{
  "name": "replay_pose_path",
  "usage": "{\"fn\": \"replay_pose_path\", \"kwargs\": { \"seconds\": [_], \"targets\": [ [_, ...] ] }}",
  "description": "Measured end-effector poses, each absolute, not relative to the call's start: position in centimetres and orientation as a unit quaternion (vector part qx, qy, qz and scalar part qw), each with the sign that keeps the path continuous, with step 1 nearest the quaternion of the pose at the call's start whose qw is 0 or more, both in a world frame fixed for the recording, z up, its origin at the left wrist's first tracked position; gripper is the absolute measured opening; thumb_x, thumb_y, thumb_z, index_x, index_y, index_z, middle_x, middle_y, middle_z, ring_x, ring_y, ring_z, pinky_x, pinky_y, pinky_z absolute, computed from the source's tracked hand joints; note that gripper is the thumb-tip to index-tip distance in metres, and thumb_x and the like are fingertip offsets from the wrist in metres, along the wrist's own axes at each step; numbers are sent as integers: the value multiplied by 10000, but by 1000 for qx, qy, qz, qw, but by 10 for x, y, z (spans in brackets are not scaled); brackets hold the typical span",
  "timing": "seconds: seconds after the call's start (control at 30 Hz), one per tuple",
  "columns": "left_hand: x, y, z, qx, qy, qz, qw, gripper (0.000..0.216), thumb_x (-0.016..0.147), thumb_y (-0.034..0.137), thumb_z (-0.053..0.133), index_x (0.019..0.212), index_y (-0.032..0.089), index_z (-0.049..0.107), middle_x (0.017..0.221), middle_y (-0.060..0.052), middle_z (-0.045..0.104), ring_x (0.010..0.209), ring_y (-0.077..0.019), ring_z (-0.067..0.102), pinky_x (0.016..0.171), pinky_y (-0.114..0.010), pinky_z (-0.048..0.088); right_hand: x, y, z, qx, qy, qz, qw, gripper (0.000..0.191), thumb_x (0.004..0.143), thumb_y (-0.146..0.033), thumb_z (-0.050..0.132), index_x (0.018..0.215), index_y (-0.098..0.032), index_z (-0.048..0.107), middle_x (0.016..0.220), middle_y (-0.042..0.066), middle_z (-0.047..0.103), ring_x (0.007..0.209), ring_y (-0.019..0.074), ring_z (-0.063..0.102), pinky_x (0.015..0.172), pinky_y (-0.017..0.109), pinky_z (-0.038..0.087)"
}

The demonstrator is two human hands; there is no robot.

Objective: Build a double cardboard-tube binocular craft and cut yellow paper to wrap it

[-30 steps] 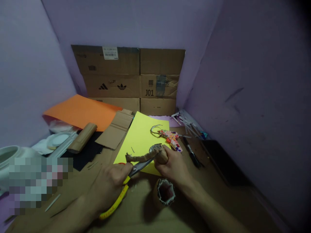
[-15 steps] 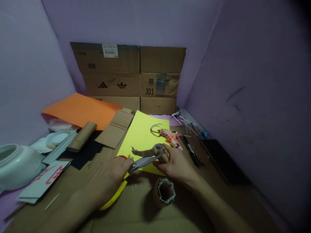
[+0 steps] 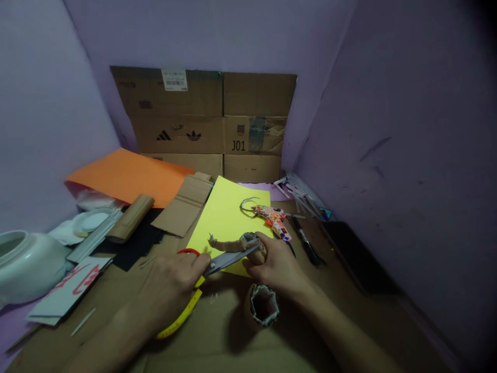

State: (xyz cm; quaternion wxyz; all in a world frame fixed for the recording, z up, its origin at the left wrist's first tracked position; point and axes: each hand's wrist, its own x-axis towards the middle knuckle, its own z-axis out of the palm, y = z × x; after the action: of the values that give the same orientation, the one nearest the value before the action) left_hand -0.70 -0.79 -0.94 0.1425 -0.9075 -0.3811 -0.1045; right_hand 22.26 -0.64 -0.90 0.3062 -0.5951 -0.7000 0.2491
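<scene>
My left hand (image 3: 171, 282) is closed round the red and yellow handles of a pair of scissors (image 3: 221, 261). The blades point right and lie against a small brown cardboard piece (image 3: 233, 243) shaped like a long strip with a curled end. My right hand (image 3: 277, 264) pinches that curled end from the right. Both hands hover over the near edge of a yellow paper sheet (image 3: 225, 215). A patterned paper cut-out (image 3: 274, 217) with a thin curved tail lies on the sheet behind my right hand.
A cardboard tube (image 3: 264, 305) stands just under my right wrist. A black marker (image 3: 306, 243) and a dark flat object (image 3: 355, 256) lie to the right. Orange paper (image 3: 128, 176), cardboard scraps, a brown roll (image 3: 130, 217) and a white pot (image 3: 27, 264) sit at left. Flattened boxes (image 3: 217, 122) lean on the back wall.
The cardboard strip has shifted slightly and the scissor blades have moved along its lower edge; both hands stay in nearly the same place.
</scene>
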Motion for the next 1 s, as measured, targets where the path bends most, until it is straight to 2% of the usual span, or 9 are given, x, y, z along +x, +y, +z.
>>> {"fn": "replay_pose_path", "kwargs": {
  "seconds": [0.13,0.3,0.4,0.7,1.0],
  "targets": [
    [-4,-9,-8,-899,-392,-117,157,201,759,77,416,805,206,563,579,0,532,522,-192,508,495,-282,231,221,-7,-11,-604,-702,215,310,97,619,-185,561,704,-224,538,623,-3,600,587,174,549,539,281,420],
    [-5,-11,-15,-903,-405,-124,67,220,710,22,439,795,197,543,614,10,577,540,-168,535,503,-268,249,220,-6,-13,-616,-695,202,311,102,604,-172,549,687,-221,515,621,-10,586,576,160,532,524,253,396],
    [-5,-11,-16,-902,-415,-111,47,199,722,24,450,776,195,537,623,10,585,543,-169,541,494,-265,253,220,-6,-11,-620,-697,189,307,99,614,-181,543,697,-220,507,623,-12,581,574,156,526,527,243,383],
    [13,-15,-1,-899,-406,-72,150,273,793,5,363,858,161,577,660,-53,593,591,-232,570,513,-297,354,217,-9,-7,-661,-699,92,257,96,633,-185,527,718,-219,497,631,25,629,553,189,548,514,266,292],
    [6,-15,-19,-893,-396,-139,161,263,772,11,349,788,194,537,565,2,517,505,-173,490,491,-277,271,215,-11,-11,-676,-680,95,268,84,640,-199,553,715,-223,523,637,25,652,554,192,574,505,257,303]
  ]
}}
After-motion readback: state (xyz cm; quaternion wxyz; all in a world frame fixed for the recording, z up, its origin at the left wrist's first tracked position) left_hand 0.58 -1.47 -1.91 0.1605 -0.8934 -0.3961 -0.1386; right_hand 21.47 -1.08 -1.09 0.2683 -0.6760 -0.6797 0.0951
